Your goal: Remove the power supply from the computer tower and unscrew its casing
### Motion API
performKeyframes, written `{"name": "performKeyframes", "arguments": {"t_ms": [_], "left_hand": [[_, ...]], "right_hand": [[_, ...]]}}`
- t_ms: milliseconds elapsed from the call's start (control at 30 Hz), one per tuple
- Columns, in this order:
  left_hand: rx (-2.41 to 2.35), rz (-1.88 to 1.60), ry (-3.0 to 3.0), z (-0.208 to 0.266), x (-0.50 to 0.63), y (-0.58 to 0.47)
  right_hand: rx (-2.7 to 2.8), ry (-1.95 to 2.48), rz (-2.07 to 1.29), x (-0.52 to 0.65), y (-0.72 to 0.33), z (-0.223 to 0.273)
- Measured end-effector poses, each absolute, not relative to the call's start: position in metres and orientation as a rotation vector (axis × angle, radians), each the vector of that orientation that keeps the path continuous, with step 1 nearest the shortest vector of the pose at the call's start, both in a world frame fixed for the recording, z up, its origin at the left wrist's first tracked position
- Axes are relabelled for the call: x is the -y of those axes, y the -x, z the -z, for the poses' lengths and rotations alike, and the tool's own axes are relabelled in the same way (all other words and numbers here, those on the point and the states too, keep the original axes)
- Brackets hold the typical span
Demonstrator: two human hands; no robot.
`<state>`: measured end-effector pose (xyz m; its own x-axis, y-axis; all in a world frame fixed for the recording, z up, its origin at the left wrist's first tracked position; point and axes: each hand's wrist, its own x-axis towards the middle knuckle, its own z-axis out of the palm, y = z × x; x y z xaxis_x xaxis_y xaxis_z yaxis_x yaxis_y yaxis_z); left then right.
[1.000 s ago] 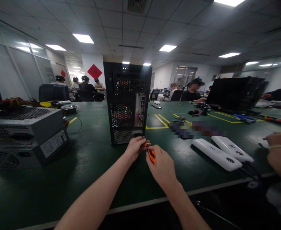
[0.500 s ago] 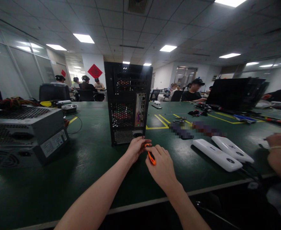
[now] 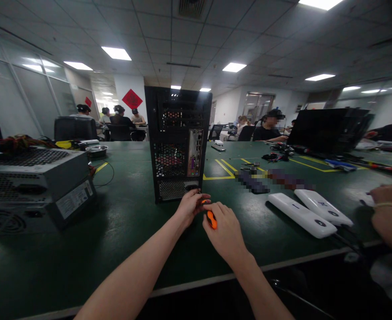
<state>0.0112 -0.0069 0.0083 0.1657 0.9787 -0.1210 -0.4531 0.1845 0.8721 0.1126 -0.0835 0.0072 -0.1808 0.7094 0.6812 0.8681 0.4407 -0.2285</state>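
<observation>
The driver [image 3: 211, 219], at the case's [image 3: 180, 134] five o'clock, has rolled within the right hand's [image 3: 227, 224] closed grip, suggesting turning work; whether the left hand [image 3: 189, 207] grips its front, I cannot tell.

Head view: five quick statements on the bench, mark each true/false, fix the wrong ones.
1. The black computer case stands upright on the green table. True.
2. The right hand grips an orange-and-black handle. True.
3. The left hand is at the top of the case. False: the left hand is by its lower part.
4. Gray power supplies are stacked left of the case. True.
5. The white devices lie left of the case. False: the white devices lie to its right.
</observation>
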Motion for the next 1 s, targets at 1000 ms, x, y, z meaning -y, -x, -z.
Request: {"name": "performKeyframes", "arguments": {"t_ms": [1000], "left_hand": [[-0.84, -1.143, -0.83, -0.0053, 0.0048, -0.0078]], "right_hand": [[1.835, 1.449, 0.097, 0.0838, -0.1135, -0.0085]]}}
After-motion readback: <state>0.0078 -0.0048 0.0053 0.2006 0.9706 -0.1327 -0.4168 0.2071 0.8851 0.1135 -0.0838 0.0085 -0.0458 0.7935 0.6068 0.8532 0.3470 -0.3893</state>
